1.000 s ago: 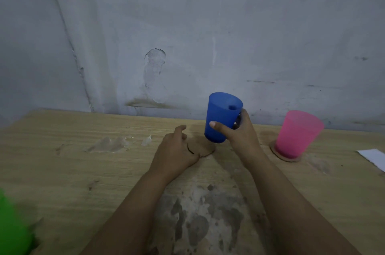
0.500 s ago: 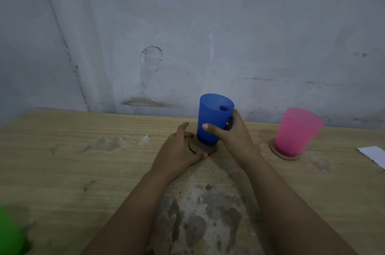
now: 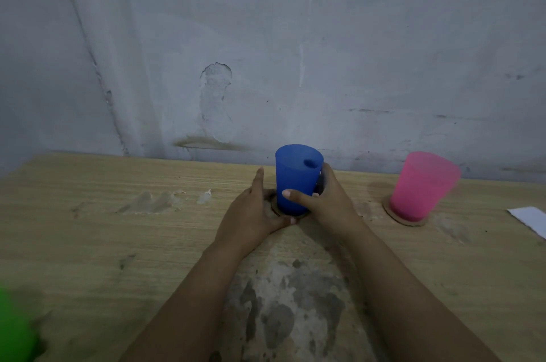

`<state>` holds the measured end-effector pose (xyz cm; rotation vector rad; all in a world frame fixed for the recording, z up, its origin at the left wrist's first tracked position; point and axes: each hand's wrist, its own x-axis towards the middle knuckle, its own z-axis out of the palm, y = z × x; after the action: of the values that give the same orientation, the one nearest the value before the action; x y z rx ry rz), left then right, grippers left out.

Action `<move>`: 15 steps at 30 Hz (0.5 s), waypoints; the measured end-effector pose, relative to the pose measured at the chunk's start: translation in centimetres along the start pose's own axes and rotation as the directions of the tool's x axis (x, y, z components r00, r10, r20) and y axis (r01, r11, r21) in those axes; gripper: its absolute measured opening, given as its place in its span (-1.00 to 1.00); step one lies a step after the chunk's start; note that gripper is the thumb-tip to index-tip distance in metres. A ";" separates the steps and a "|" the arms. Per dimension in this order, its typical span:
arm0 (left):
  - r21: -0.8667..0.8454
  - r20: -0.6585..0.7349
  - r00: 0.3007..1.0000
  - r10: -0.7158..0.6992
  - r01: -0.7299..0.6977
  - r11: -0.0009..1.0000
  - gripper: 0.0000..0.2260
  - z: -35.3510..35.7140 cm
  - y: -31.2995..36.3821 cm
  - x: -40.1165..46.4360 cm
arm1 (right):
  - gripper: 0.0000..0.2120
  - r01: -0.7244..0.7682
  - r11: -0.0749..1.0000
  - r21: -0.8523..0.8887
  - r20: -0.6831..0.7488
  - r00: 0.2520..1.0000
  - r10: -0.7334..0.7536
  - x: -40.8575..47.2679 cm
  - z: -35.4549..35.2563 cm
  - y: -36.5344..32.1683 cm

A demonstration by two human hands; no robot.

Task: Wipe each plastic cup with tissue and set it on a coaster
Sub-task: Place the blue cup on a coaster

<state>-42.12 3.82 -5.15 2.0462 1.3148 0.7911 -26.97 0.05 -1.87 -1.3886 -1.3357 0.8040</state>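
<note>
A blue plastic cup (image 3: 295, 181) stands upright on a round brown coaster (image 3: 275, 209) near the far edge of the table. My right hand (image 3: 328, 205) grips the cup, thumb across its front and fingers behind it. My left hand (image 3: 251, 217) rests against the left side of the coaster with straight fingers, its thumb touching the coaster's front edge. To the right, a pink plastic cup (image 3: 419, 187) stands on its own coaster (image 3: 413, 223). A white tissue (image 3: 530, 218) lies at the right edge.
The wooden table (image 3: 118, 243) has a worn, stained patch in front of me between my forearms. A blurred green object (image 3: 13, 329), possibly a cup, sits at the lower left corner. A grey wall rises right behind the table.
My right hand has lowered the blue cup from a tilted hold above the coaster until it stands upright on it. My left hand has closed in around the coaster.
</note>
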 end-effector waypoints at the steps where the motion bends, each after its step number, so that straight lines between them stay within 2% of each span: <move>1: 0.002 -0.002 1.000 -0.002 0.002 1.000 0.12 0.0 0.0 0.0 | -0.34 -0.004 1.000 -0.017 0.004 1.000 0.004 -0.1 0.0 0.1; 6: 0.005 -0.006 1.000 -0.010 0.010 1.000 0.10 -0.1 0.5 -0.3 | -0.34 -0.030 0.999 -0.022 -0.001 1.000 0.030 -0.4 0.2 0.6; 15: -0.034 -0.004 0.995 -0.099 0.099 0.994 0.02 -1.5 1.3 -3.5 | -0.17 -0.096 0.995 -0.026 0.013 0.995 0.096 -1.7 -0.9 -0.5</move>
<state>-43.67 0.37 -3.77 1.9374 1.3855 0.7699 -26.52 -1.85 -1.46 -1.4786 -1.3020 0.8651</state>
